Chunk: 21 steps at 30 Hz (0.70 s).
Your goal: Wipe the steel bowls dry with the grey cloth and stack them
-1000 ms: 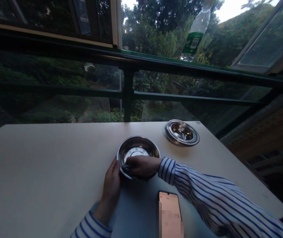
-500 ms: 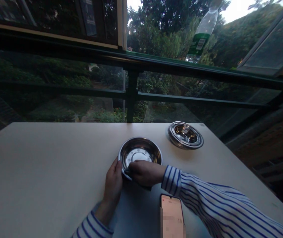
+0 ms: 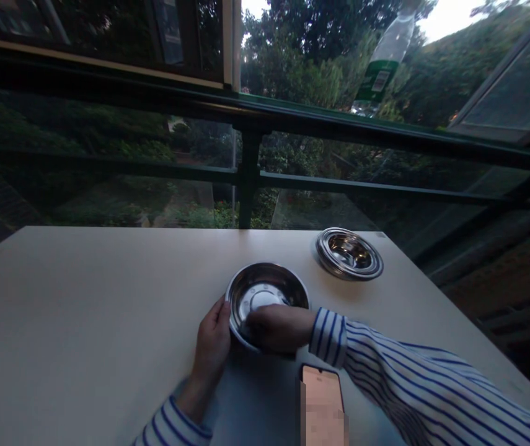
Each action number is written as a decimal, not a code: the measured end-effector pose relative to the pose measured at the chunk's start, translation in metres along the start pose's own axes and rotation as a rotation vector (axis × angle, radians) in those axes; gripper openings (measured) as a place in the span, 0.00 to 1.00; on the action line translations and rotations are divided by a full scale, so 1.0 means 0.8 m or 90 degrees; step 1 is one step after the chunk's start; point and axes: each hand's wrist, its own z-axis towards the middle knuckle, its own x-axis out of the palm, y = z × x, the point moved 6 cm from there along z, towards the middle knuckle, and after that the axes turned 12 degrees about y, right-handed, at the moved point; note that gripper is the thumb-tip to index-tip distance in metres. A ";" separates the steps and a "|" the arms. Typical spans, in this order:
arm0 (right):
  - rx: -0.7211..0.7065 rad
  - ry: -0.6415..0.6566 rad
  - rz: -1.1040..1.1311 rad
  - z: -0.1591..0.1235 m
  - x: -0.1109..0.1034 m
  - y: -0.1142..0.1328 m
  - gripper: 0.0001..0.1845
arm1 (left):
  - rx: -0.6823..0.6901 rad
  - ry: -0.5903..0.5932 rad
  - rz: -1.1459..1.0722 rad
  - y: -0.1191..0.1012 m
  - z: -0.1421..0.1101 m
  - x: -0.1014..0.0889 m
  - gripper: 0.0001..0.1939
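Note:
A shiny steel bowl (image 3: 269, 291) sits on the pale table (image 3: 83, 310) in front of me. My left hand (image 3: 212, 347) curls around the bowl's near left rim and steadies it. Reaching across from the right, my right hand (image 3: 276, 326) is inside the bowl's near edge, its fingers closed and pressed against the inner wall. What they hold is hidden. Both of my sleeves are white with blue stripes.
A stack of steel bowls (image 3: 349, 254) stands at the table's far right corner. A phone (image 3: 323, 402) with a lit screen lies near the front edge. A dark railing (image 3: 246, 179) and glass run behind the table, with a plastic bottle (image 3: 383, 62) on the ledge.
My right hand has shifted slightly to the right inside the bowl. The view has drifted a little left, and my left hand keeps its grip on the rim.

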 end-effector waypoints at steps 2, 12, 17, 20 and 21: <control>0.027 -0.092 0.040 0.020 -0.002 0.002 0.10 | -0.002 0.009 -0.004 0.002 0.001 0.000 0.20; 0.129 -0.315 0.100 0.053 -0.030 -0.016 0.13 | -0.011 -0.007 -0.002 0.000 0.000 -0.001 0.19; 0.033 -0.095 0.006 0.024 -0.005 0.002 0.06 | 0.009 -0.032 0.025 -0.007 0.000 -0.007 0.17; 0.057 -0.015 -0.068 -0.006 -0.003 -0.017 0.05 | 0.005 -0.013 0.039 -0.008 -0.001 -0.003 0.18; 0.074 -0.007 -0.092 -0.014 -0.006 -0.025 0.04 | 0.002 -0.005 0.042 -0.008 -0.001 -0.001 0.18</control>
